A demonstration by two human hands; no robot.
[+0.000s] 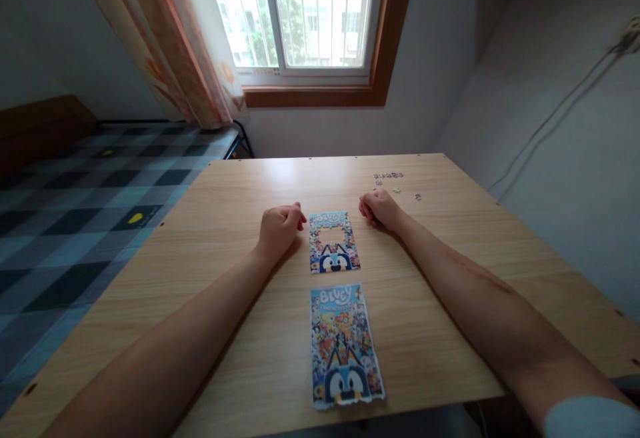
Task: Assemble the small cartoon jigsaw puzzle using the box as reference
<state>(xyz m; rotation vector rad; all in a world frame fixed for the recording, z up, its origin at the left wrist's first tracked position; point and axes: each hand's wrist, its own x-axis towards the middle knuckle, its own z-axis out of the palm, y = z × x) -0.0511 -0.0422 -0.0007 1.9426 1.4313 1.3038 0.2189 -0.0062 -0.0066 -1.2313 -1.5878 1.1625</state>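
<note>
A small colourful jigsaw puzzle [333, 243] lies on the wooden table [225, 238], with a gap of bare wood near its top. My left hand [279, 227] rests on the table just left of it, fingers curled into a loose fist. My right hand [381, 210] rests just right of the puzzle's top corner, fingers also curled closed. Nothing can be made out inside either hand. Closer to me lies a printed reference picture [344, 345] with the same blue cartoon dog design. A few loose puzzle pieces [395, 185] are scattered beyond my right hand.
A bed with a dark checked cover [75, 211] stands to the left of the table. Behind the table are a window [300, 11] and a patterned curtain [170, 45]. A cable [560, 111] runs along the right wall.
</note>
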